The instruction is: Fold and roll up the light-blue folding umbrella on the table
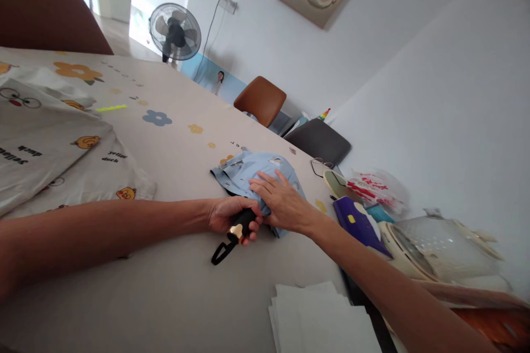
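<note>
A light blue folding umbrella [238, 174] with small printed figures lies over the table, its cloth loose and bunched up. My left hand [235, 215] is wrapped round its black handle, which has a gold-coloured band and a black wrist strap [222, 252] hanging from the end. On top of the blue cloth rests my right hand [281, 201], its fingers stretched out and spread apart. Part of the cloth and the umbrella's shaft are hidden behind my hands.
Patterned duck cloth [74, 160] lies on the left of the flowered table [174, 287]. White paper sheets [323, 320] are near the front. Glasses [322, 166], a purple pouch [358, 226] and a clear-lidded appliance [439, 248] stand along the right. Chairs [260, 100] and a fan [175, 31] are beyond.
</note>
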The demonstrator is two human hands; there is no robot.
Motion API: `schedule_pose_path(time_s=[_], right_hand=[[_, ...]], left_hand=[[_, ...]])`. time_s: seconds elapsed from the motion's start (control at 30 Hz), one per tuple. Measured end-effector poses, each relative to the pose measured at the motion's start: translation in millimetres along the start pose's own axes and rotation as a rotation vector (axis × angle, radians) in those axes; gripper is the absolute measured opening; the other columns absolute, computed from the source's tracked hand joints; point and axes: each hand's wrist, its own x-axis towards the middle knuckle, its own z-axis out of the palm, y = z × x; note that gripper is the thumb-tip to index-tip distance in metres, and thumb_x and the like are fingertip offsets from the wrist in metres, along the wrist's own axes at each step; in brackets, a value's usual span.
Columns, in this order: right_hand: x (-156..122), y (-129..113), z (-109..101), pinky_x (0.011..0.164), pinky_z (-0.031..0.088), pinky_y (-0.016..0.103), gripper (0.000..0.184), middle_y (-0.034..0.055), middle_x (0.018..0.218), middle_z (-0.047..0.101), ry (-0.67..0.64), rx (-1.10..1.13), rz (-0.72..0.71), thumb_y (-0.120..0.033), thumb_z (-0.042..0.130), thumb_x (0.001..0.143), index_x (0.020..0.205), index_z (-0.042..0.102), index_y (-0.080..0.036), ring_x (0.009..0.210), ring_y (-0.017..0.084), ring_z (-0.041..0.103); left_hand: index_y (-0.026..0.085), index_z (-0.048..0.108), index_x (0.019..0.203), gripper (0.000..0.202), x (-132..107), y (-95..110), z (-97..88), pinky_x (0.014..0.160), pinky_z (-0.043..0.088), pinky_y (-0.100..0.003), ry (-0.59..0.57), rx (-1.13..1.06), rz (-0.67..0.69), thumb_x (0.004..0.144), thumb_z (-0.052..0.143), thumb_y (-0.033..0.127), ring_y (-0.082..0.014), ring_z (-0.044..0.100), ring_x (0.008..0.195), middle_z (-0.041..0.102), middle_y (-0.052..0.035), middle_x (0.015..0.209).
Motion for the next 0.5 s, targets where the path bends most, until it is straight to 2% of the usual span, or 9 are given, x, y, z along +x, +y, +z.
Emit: schedule_pose_path(time_s=[0.1,0.17,0.23,0.3,0.4,0.5], right_hand=[[-2.7,-3.2,3.2,0.108,0.012,0.054,0.036,0.0143,0.114,0.059,0.047,-0.079,-0.111,-0.019,0.054,0.072,0.107,0.051,-0.012,0.12,0.027,0.044],[-4.1,-6.2,6.2,0.106,0.02,0.049,0.03,0.0124,0.102,0.061,0.046,-0.116,-0.106,-0.018,0.054,0.071,0.101,0.053,-0.012,0.104,0.024,0.053],[-4.7,-8.6,10.0,0.101,0.029,0.045,0.025,0.0103,0.092,0.062,0.039,-0.131,-0.074,-0.018,0.054,0.071,0.095,0.054,-0.012,0.09,0.023,0.055],[-4.1,-9.9,13.6,0.093,0.036,0.041,0.021,0.0099,0.086,0.061,0.026,-0.123,-0.049,-0.021,0.054,0.071,0.09,0.054,-0.012,0.084,0.023,0.054],[-2.9,-11.1,15.5,0.084,0.039,0.037,0.015,0.0098,0.084,0.06,-0.019,-0.094,-0.015,-0.02,0.053,0.072,0.085,0.054,-0.012,0.079,0.022,0.052],[-3.9,-13.0,12.2,0.079,0.039,0.035,0.011,0.0087,0.082,0.06,-0.095,-0.074,0.016,-0.018,0.052,0.075,0.084,0.054,-0.013,0.078,0.021,0.053]], left_hand=[[0.016,0.05,0.058,0.012,-1.5,-1.5,0.4,0.04,0.05,-0.025,-0.086,0.087,-0.128,0.061,0.06,0.022,-0.0149,0.056,0.048,0.049,0.0006,0.046],[0.016,0.05,0.058,0.013,-1.2,-3.0,-0.8,0.04,0.05,-0.025,-0.111,0.107,-0.163,0.062,0.06,0.023,-0.0151,0.056,0.048,0.049,0.0002,0.046],[0.016,0.052,0.06,0.013,-0.1,-4.5,-2.8,0.041,0.051,-0.026,-0.111,0.108,-0.157,0.063,0.061,0.024,-0.0158,0.058,0.05,0.05,0.0002,0.047],[0.015,0.053,0.063,0.013,1.2,-5.5,-3.9,0.044,0.052,-0.027,-0.106,0.108,-0.143,0.064,0.062,0.024,-0.0164,0.059,0.051,0.05,0.0005,0.048],[0.013,0.058,0.068,0.013,2.9,-5.6,-1.5,0.048,0.054,-0.028,-0.057,0.13,-0.114,0.066,0.063,0.025,-0.0163,0.061,0.055,0.058,-0.0025,0.056],[0.01,0.061,0.068,0.013,4.8,-5.4,4.9,0.052,0.055,-0.028,0.057,0.193,-0.078,0.067,0.064,0.022,-0.0155,0.062,0.057,0.063,-0.006,0.063]])
